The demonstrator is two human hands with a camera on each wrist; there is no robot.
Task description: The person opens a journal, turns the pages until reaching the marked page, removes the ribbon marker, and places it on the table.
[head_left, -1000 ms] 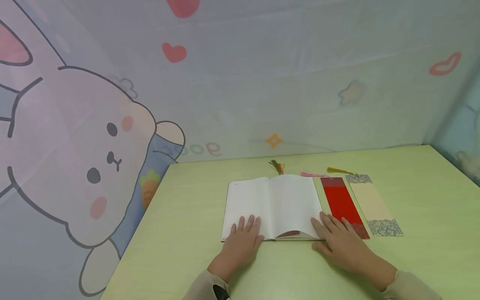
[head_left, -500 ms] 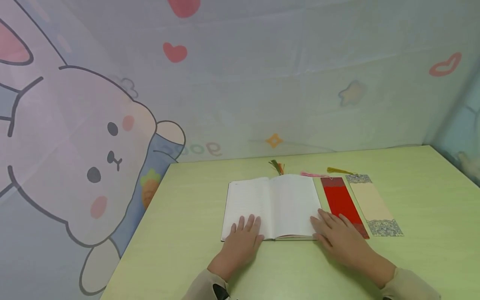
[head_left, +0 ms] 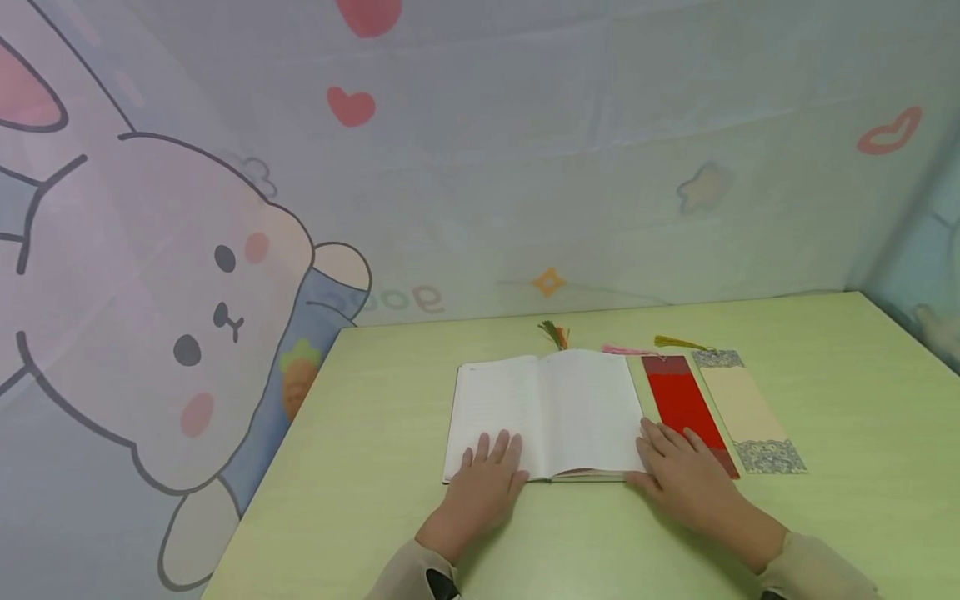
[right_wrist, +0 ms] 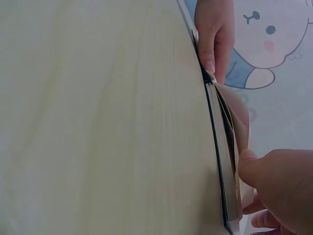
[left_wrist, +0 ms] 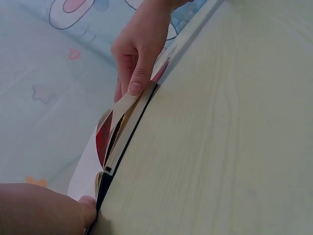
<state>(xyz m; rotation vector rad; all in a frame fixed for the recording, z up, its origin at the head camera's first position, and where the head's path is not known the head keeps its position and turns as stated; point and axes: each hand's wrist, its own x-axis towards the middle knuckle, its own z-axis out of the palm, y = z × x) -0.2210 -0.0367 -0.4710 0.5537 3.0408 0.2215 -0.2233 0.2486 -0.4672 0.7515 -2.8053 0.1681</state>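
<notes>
An open book [head_left: 498, 400] with white pages lies on the table. My left hand [head_left: 486, 483] rests with fingers spread on the lower left page. At the lower right corner, my right hand [head_left: 678, 475] holds the page edge between thumb and fingers. In the right wrist view, that thumb [right_wrist: 248, 164] lies against a lifted page [right_wrist: 239, 117]. The left wrist view shows a dark red patch [left_wrist: 102, 142] in the gap beneath the bulging page. A green and orange tassel [head_left: 553, 334] sticks out above the book's top edge.
A red bookmark [head_left: 678, 392] with a pink tassel lies right of the book, partly under my right hand. Beside it is a cream bookmark [head_left: 742, 404] with patterned ends and a yellow tassel. Behind the table [head_left: 375, 375] hangs a printed cloth [head_left: 480, 167].
The right page's front edge bulged up over something brownish a second ago and now sits lower. My right hand has shifted slightly right along the corner. The left hand stays put.
</notes>
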